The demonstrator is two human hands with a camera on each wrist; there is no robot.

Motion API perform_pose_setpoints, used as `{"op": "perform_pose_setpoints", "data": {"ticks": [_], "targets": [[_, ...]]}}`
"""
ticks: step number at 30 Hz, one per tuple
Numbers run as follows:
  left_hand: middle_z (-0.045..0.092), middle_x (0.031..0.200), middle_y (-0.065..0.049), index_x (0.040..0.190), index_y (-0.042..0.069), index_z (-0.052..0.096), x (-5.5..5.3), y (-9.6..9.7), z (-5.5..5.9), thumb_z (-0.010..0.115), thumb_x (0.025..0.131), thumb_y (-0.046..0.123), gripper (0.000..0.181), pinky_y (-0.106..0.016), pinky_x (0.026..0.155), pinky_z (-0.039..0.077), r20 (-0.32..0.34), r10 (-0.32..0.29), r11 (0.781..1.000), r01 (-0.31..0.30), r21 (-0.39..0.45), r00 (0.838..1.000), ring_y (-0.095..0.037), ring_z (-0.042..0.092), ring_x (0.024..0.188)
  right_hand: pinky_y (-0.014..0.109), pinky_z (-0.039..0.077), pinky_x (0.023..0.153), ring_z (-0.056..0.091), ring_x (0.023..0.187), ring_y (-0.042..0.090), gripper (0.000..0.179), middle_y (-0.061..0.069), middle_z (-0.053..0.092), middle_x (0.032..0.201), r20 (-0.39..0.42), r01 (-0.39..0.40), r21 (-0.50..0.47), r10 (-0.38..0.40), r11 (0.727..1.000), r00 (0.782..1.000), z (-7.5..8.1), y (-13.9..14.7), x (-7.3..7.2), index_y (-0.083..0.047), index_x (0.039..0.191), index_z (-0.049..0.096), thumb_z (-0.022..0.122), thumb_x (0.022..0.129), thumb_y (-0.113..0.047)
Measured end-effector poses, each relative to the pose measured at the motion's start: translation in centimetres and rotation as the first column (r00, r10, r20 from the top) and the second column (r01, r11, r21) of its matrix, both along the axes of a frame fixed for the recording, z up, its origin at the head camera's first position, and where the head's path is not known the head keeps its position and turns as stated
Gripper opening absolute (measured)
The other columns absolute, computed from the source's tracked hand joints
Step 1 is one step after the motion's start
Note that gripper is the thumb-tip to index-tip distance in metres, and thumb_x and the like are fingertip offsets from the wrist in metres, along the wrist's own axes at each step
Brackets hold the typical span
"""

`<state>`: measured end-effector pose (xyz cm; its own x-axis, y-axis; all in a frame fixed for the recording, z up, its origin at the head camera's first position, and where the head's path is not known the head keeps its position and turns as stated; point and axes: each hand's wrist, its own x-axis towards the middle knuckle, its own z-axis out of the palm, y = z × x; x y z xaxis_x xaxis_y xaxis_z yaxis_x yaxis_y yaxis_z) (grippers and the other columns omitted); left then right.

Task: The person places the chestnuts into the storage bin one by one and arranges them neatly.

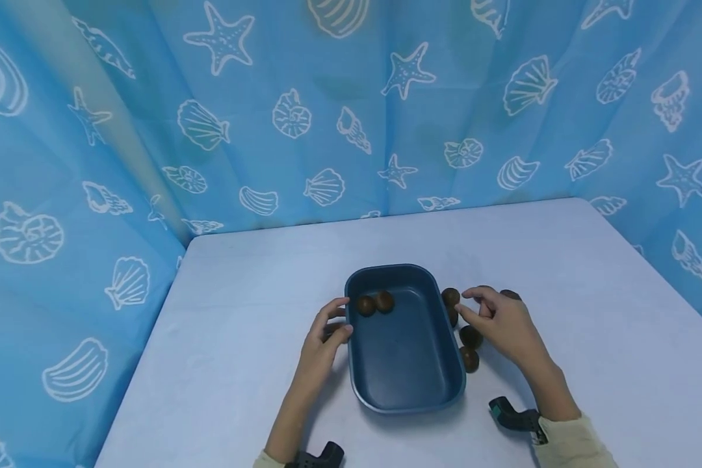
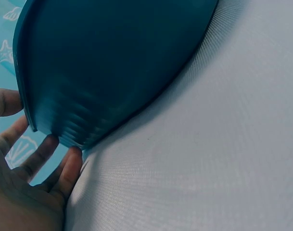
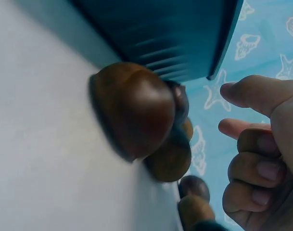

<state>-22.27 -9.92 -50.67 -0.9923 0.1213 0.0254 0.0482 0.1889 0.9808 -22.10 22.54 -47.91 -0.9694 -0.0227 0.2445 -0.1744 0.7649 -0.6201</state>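
Two brown chestnuts (image 1: 385, 301) lie side by side in the far left part of a dark blue rectangular tray (image 1: 406, 364). My left hand (image 1: 320, 348) is at the tray's left side, its thumb by the rim and its spread fingertips against the outer wall, as the left wrist view shows. Along the outer right side sit several more chestnuts (image 1: 470, 336), glossy with a duller base in the right wrist view. Just above them hovers my right hand (image 1: 503, 325), thumb and index finger extended apart, the other fingers curled, nothing between them. Another chestnut (image 1: 510, 294) is partly hidden behind that hand.
A white cloth covers the table (image 1: 257, 292). Behind and at the sides hangs a blue curtain (image 1: 339, 84) with white shells and starfish. Each wrist wears a black device, such as the right camera mount (image 1: 515, 417).
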Motion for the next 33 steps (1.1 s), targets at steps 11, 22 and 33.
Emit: {"op": "perform_pose_setpoints", "data": {"ticks": [11,22,33], "targets": [[0.053,0.136,-0.003,0.144,0.033,0.051,-0.1,-0.4,0.2,0.057,0.1,0.026,0.045,-0.044,0.096,0.049,-0.009,-0.002,1.0,0.003,0.018,1.0,-0.024,0.055,0.119,0.027,0.033,0.049,0.038,0.052,0.012,0.031,-0.004,0.043,0.061,0.023,0.024,-0.016,-0.024,1.0,0.999,-1.3,0.6,1.9,-0.007,0.114,0.069,0.074,0.091,-0.026],[0.053,0.135,-0.002,0.144,0.033,0.052,-0.1,-0.4,0.1,0.057,0.101,0.025,0.044,-0.043,0.095,0.05,-0.016,-0.008,1.0,0.009,0.027,1.0,-0.023,0.056,0.119,0.024,0.035,0.048,0.037,0.051,0.003,0.027,-0.011,0.042,0.061,-0.031,0.004,-0.041,-0.006,0.999,0.999,-2.3,0.0,5.4,-0.011,0.111,0.07,0.079,0.086,-0.017],[0.053,0.136,-0.003,0.144,0.031,0.051,0.1,0.0,0.2,0.057,0.1,0.025,0.045,-0.044,0.096,0.05,-0.009,-0.008,1.0,0.008,0.005,1.0,-0.023,0.056,0.119,0.024,0.035,0.05,0.035,0.053,0.002,0.03,-0.011,0.041,0.061,0.024,0.015,-0.034,-0.014,0.999,1.0,-2.7,0.0,7.2,-0.011,0.112,0.07,0.08,0.085,-0.021]]}}
